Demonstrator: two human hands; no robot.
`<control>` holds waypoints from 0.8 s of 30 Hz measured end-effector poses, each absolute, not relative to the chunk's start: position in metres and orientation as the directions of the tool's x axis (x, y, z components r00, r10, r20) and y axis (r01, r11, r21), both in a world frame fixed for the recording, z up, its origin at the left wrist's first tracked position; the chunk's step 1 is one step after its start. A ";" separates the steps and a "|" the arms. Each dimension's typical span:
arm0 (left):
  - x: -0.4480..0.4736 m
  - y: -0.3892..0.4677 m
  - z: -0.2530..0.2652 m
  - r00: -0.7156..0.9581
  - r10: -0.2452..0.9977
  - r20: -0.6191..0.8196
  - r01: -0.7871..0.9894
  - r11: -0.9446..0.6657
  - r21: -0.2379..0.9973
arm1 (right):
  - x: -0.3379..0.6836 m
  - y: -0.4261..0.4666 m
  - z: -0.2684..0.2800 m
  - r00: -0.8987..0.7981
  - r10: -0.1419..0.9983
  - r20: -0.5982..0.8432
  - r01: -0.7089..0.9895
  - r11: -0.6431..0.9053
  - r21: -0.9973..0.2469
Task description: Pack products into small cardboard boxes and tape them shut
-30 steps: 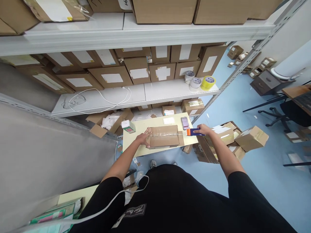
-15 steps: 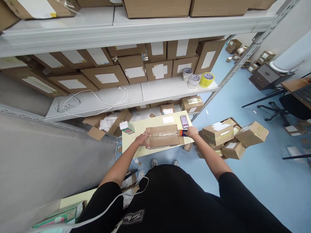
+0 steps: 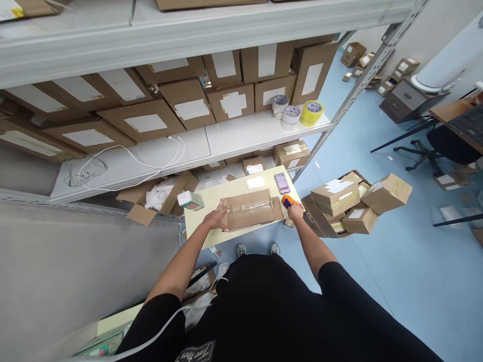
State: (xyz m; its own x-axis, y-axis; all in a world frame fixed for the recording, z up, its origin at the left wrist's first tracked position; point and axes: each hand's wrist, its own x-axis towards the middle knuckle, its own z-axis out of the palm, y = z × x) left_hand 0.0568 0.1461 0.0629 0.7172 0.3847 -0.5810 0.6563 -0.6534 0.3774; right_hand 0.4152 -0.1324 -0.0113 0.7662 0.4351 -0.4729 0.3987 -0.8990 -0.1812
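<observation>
A brown cardboard box (image 3: pixel 251 210) lies on the pale yellow table, clear tape along the middle of its top. Spread over the box's left end, my left hand (image 3: pixel 217 216) presses on it with fingers and thumb apart. My right hand (image 3: pixel 295 211) is closed around an orange-and-blue hand tool (image 3: pixel 288 201), just past the box's right end; its exact kind is too small to tell. Behind the tool lies a phone (image 3: pixel 282 183) with a purple screen. A white paper (image 3: pixel 255 182) rests behind the box, and a small white-and-green carton (image 3: pixel 190 200) stands left of it.
Tape rolls (image 3: pixel 291 116) stand on the shelf (image 3: pixel 241 133) ahead, beside a white cable (image 3: pixel 145 166) and rows of labelled boxes. An open carton (image 3: pixel 173 193) is behind the table's left side. Stacked parcels (image 3: pixel 356 203) fill the floor at right.
My right hand has drawn the orange-and-blue tool slightly away from the box's right end and tilted it. My left hand stays on the box. The camera view has shifted.
</observation>
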 end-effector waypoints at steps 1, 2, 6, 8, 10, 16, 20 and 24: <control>0.057 0.146 0.063 0.719 0.382 -0.581 0.655 -0.652 0.382 | 0.416 -0.133 -0.016 0.765 0.431 -0.478 0.384 -0.902 -0.198; 0.057 0.147 0.063 0.721 0.380 -0.580 0.654 -0.652 0.385 | 0.417 -0.134 -0.019 0.765 0.426 -0.482 0.368 -0.904 -0.216; 0.056 0.147 0.061 0.718 0.386 -0.580 0.657 -0.652 0.380 | 0.426 -0.144 -0.026 0.777 0.407 -0.480 0.299 -0.910 -0.288; 0.055 0.148 0.060 0.720 0.387 -0.576 0.655 -0.653 0.380 | 0.431 -0.150 -0.026 0.785 0.405 -0.468 0.274 -0.905 -0.325; 0.055 0.148 0.059 0.721 0.388 -0.574 0.655 -0.651 0.383 | 0.433 -0.154 -0.024 0.792 0.413 -0.450 0.258 -0.894 -0.367; 0.054 0.150 0.052 0.737 0.391 -0.552 0.654 -0.618 0.435 | 0.408 -0.134 -0.008 0.789 0.502 -0.355 0.267 -0.800 -0.538; 0.049 0.151 0.043 0.772 0.402 -0.492 0.632 -0.565 0.530 | 0.373 -0.103 0.003 0.698 0.640 -0.321 0.296 -0.666 -0.685; 0.043 0.142 0.033 0.798 0.424 -0.429 0.586 -0.382 0.714 | 0.348 -0.088 0.011 0.600 0.725 -0.338 0.319 -0.604 -0.730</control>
State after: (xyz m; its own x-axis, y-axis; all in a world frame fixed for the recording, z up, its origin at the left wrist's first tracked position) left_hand 0.0435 0.1417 0.0331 0.7980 0.4237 -0.4285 0.5864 -0.3819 0.7143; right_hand 0.3485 -0.0876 0.0109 0.6002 0.7251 -0.3378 0.3188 -0.6041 -0.7303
